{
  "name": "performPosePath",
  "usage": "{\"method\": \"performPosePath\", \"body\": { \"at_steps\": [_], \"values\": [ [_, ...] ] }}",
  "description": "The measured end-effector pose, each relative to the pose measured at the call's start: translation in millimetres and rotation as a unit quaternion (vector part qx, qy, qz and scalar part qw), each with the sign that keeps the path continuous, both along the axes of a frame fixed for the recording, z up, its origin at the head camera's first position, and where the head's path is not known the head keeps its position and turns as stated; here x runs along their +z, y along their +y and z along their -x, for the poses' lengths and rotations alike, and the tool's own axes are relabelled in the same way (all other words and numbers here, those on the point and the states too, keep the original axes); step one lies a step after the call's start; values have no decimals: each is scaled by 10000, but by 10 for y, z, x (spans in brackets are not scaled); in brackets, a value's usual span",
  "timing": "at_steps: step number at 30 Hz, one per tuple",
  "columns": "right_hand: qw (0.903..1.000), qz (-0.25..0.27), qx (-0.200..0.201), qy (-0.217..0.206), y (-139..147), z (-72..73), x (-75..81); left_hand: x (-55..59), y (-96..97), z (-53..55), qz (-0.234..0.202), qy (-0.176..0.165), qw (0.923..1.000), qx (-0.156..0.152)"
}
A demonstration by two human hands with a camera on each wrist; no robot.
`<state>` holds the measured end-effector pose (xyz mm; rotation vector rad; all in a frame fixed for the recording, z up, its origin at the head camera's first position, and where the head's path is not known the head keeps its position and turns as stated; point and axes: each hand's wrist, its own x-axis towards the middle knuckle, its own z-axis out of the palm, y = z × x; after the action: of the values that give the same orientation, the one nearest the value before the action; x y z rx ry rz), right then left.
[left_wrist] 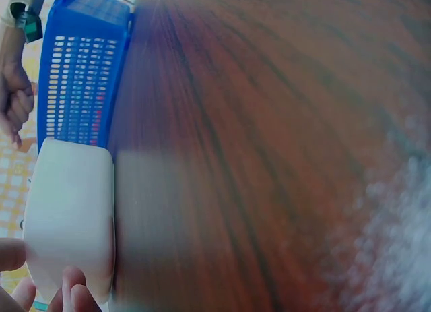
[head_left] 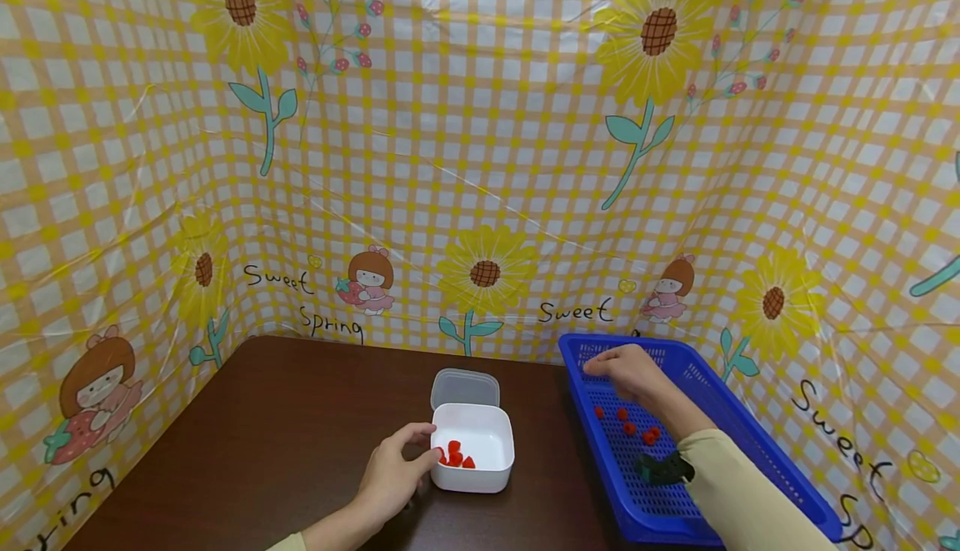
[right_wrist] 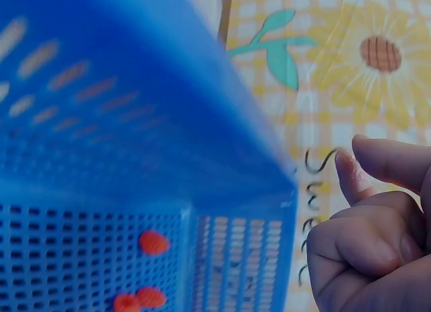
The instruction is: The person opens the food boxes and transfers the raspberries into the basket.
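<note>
A white square container stands on the table with several small red raspberries in its front left part. My left hand grips its left side, thumb at the front rim and fingers against the wall. Over the back left of the blue basket hangs my right hand. Its fingers are curled, thumb and index tips close together, and nothing shows between them in the right wrist view. Several more raspberries lie on the basket floor below it.
A translucent lid lies right behind the white container. The basket has high perforated walls at the right of the brown table. A checked, flowered cloth encloses the back and sides. A dark wrist camera sits at the right sleeve.
</note>
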<state>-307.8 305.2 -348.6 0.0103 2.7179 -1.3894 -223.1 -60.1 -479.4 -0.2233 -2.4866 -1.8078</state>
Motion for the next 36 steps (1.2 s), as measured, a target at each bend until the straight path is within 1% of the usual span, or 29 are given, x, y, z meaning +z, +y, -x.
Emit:
{"method": "performPosePath", "body": {
  "at_steps": [7,13,23,26,30,36],
  "values": [
    [9993,278,227,-101,-222,-61,93,11,-5,-5,-23,-5,10000,-20],
    [9976,529,441,-85,-398,-99,127,3,-2,2,-23,35,10000,-13],
    [9962,668,550,-123,-632,-70,72,-21,-2,11,-34,85,10000,25],
    [9958,672,608,-140,-688,-62,51,-21,-1,14,-55,42,10000,11],
    [9950,698,697,-158,-765,-68,41,-26,-3,23,-89,-8,10000,-21],
    [9945,639,801,-203,-874,-84,33,-32,-2,23,-100,16,9999,-34]
  ]
}}
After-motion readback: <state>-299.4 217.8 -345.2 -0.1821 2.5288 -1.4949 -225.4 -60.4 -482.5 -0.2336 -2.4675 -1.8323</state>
